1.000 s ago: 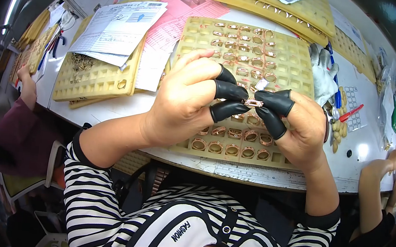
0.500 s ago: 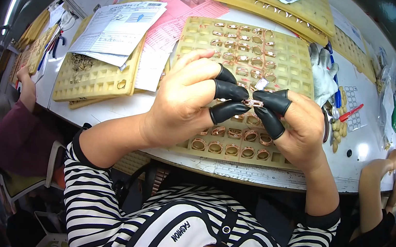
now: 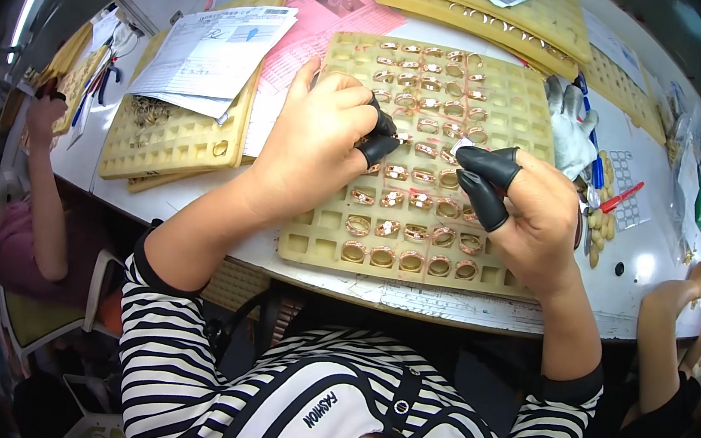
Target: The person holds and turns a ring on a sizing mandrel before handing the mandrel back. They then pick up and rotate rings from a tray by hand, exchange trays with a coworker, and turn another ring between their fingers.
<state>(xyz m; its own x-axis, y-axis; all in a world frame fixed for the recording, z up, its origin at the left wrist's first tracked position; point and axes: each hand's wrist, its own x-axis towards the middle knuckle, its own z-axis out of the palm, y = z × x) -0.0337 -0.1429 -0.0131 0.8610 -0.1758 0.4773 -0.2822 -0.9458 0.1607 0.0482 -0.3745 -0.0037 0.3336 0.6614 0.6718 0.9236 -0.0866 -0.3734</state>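
Rows of rose-gold rings with pale stones sit in a yellow compartment tray (image 3: pixel 313 241). Black finger cots cover fingertips on both hands. Over the tray's left middle, my left hand (image 3: pixel 325 138) has its covered fingertips pressed together at a ring (image 3: pixel 402 139) by a compartment. My right hand (image 3: pixel 529 209) hovers over the right middle of the tray, thumb and index finger slightly apart with nothing visible between them. Near its index fingertip a small white tag (image 3: pixel 460 145) lies among the rings.
Printed sheets (image 3: pixel 205 51) cover another yellow tray (image 3: pixel 163 154) on the left. Stacked trays (image 3: pixel 477 17) stand at the back. A white glove (image 3: pixel 570 127), a red pen (image 3: pixel 621 200) and plastic bags (image 3: pixel 683 179) lie right. Co-workers' arms show at left (image 3: pixel 42 192) and right (image 3: pixel 667 324).
My hands have moved apart; the left shifted left and down to the tray's compartments with the ring. My right fingers have let go of it. The left co-worker's arm has risen.
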